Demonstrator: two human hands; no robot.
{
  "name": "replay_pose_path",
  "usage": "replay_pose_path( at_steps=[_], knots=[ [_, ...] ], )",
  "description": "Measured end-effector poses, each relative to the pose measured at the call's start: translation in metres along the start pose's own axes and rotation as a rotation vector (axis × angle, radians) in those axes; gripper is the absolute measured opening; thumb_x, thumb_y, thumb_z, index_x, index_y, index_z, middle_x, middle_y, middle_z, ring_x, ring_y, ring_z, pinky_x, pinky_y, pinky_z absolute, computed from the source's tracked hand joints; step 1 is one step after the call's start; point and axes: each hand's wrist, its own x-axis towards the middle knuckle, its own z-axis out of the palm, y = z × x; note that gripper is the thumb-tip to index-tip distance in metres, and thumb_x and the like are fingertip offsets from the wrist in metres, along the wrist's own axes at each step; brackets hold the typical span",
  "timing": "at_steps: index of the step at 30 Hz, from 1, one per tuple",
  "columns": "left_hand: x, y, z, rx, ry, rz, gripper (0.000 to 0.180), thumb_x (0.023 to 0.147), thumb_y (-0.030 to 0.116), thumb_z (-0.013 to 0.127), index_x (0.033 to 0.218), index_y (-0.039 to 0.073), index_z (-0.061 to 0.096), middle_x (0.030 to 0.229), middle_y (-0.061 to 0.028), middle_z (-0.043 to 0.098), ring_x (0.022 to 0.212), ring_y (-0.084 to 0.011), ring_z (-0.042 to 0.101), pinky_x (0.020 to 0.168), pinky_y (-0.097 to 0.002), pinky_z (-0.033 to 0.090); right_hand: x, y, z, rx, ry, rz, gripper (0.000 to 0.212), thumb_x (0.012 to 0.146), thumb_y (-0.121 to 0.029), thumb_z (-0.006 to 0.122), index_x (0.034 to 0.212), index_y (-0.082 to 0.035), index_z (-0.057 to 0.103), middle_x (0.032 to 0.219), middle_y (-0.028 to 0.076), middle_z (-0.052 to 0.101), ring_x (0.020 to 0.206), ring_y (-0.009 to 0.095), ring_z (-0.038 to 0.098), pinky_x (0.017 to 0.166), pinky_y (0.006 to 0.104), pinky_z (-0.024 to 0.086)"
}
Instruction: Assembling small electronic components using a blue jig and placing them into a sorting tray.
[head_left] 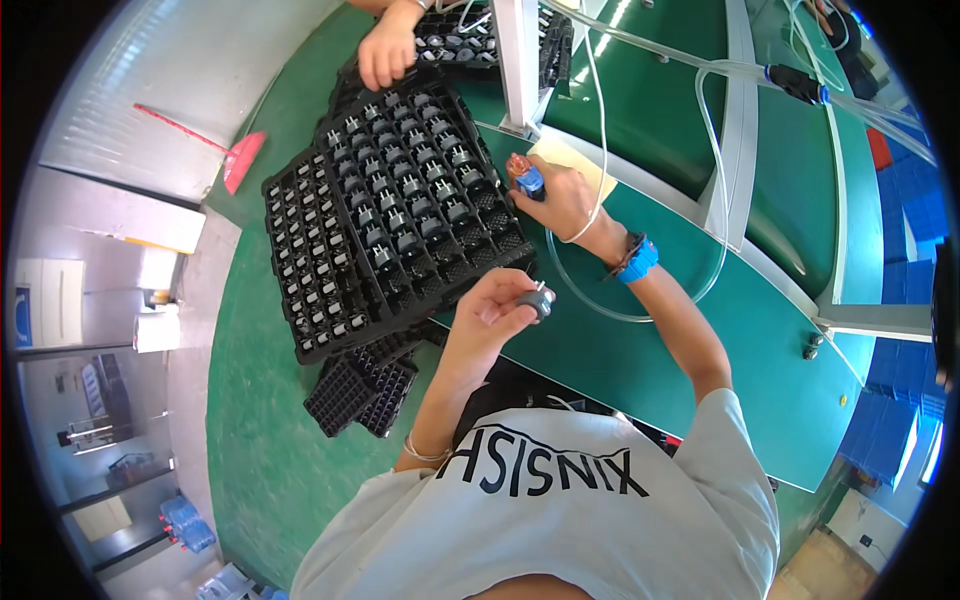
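Note:
My left hand (490, 312) pinches a small dark grey power plug (537, 302) with metal pins, just off the near right corner of a black tray (428, 285). Rows of similar plugs (400, 185) stand in that tray, and its nearest pockets hold none. Over the green table (640, 345), my right hand (567, 203) is closed around a small blue and orange tool (526, 178), whose exact kind I cannot make out. A thin clear tube (600, 312) loops beneath my right forearm.
Another person's hand (387, 50) rests at the tray's far edge. A second black tray (312, 250) with small parts sits left of it, with empty trays (345, 395) lower down. A white post (517, 65) and yellowish paper (570, 165) are beyond my right hand.

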Motion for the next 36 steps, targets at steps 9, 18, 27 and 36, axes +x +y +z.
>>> replay_pose_path(
  at_steps=[9,18,27,36],
  knots=[
    [0.014,0.022,-0.003,0.149,0.175,0.324,0.030,0.073,-0.009,0.064,0.100,-0.001,0.055,0.098,-0.0074,0.057,0.089,-0.0141,0.059,0.082,-0.0260,0.047,-0.007,-0.016,-0.020,0.833,-0.035,0.253,0.035,0.082,-0.026,0.060,0.105,-0.001,0.054,0.090,0.011,0.062,0.081,0.020,0.061,0.072,0.0303,0.047],
    [0.023,0.024,0.005,0.241,0.072,0.443,0.030,0.069,-0.017,0.064,0.094,-0.003,0.058,0.102,-0.0087,0.050,0.088,-0.0171,0.060,0.080,-0.0274,0.051,-0.030,-0.059,-0.051,1.296,-0.322,0.596,0.042,0.084,-0.035,0.054,0.108,-0.002,0.051,0.094,0.005,0.057,0.084,0.012,0.057,0.076,0.0244,0.046],
    [0.022,0.008,0.003,0.157,0.057,0.459,0.029,0.069,-0.017,0.063,0.094,-0.003,0.058,0.100,-0.0082,0.050,0.088,-0.0167,0.058,0.080,-0.0279,0.052,-0.042,-0.051,-0.044,1.384,-0.338,0.634,0.038,0.084,-0.034,0.054,0.105,-0.003,0.050,0.094,0.005,0.056,0.083,0.012,0.056,0.074,0.0241,0.046],
    [0.019,0.003,0.011,0.359,0.104,0.609,0.034,0.068,-0.012,0.068,0.098,-0.002,0.055,0.102,-0.0081,0.050,0.090,-0.0169,0.057,0.079,-0.0276,0.052,-0.044,-0.065,-0.059,1.170,-0.399,0.505,0.040,0.084,-0.030,0.056,0.111,-0.002,0.048,0.097,0.005,0.056,0.087,0.011,0.055,0.075,0.0244,0.046]
  ],
)
